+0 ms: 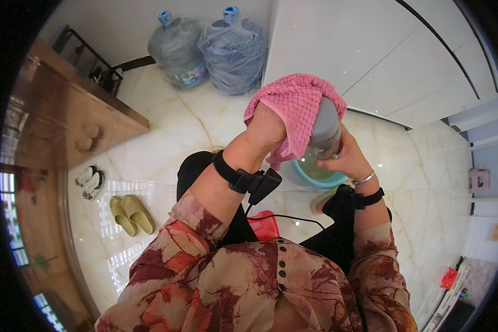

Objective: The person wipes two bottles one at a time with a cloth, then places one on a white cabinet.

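My right hand (343,157) grips a clear container with a grey lid (327,120), its fingers around the lower part. A pink textured cloth (297,97) is draped over my left hand (269,124) and lies against the side of the lid. The cloth hides my left fingers, but the hand bends into it beside the container. Below the container, a light blue basin (336,181) with liquid in it stands on the floor between my knees. Black straps circle both my forearms, and a cable runs from the left one.
Two large water bottles (232,54) stand against the wall beside white glossy cabinets (377,54). Yellow-green slippers (137,213) and a pair of shoes (92,182) lie at left near a brown wooden door (87,124). A red plastic item (265,226) sits between my legs.
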`<state>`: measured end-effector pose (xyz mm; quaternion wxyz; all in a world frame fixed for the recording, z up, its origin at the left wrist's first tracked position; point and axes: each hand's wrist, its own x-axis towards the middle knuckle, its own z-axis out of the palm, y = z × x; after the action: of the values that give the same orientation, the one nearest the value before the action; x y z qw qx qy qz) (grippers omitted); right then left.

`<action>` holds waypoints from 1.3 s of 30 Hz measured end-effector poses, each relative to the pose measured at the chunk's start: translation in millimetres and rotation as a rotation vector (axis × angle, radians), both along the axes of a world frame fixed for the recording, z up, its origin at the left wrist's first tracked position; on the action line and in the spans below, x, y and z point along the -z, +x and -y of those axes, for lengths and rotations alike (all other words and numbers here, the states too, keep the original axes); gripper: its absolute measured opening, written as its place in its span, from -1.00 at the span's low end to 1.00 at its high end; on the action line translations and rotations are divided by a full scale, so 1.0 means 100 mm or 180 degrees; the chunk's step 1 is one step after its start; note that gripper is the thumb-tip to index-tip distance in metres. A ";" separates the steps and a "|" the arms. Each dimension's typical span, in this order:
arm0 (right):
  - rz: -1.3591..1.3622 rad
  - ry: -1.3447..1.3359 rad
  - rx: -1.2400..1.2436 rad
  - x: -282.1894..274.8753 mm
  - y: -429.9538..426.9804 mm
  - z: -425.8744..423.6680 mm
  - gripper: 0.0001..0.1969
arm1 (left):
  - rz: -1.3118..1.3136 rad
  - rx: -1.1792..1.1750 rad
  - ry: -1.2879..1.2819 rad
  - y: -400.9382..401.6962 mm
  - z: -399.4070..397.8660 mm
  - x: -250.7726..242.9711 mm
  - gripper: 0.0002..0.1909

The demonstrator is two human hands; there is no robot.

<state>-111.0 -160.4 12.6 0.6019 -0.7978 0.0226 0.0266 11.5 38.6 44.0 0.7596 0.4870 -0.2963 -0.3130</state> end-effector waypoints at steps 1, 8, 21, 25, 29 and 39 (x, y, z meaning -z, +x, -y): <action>-0.0052 0.0166 0.0008 0.02 0.01 -0.01 -0.06 | -0.0036 -0.0066 0.0140 0.01 0.01 0.03 -0.71; -0.0154 0.0559 -0.0047 0.06 -0.02 0.07 -0.28 | -0.0417 -0.0506 -0.0879 -0.02 0.07 0.13 -0.70; -0.0566 0.0193 -0.0430 -0.08 0.05 0.04 -0.04 | 0.0558 0.0530 -0.0040 0.13 0.09 0.21 -0.54; 0.0476 -0.0334 0.0117 0.17 0.10 -0.12 -0.06 | -0.0517 -0.0514 0.0224 -0.07 0.12 0.01 -0.61; 0.1627 -0.1196 0.1037 0.19 0.18 -0.45 -0.03 | -0.0155 -0.1170 -0.0401 0.10 0.26 0.49 -0.68; 0.0992 -0.1346 0.0858 -0.23 0.11 -0.23 -0.09 | -0.0027 -0.0327 0.0538 -0.01 0.07 0.06 -0.52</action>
<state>-99.7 -137.3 35.7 0.4166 -0.8898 0.0407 -0.1818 10.5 31.9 37.6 0.7321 0.5627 -0.2402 -0.2996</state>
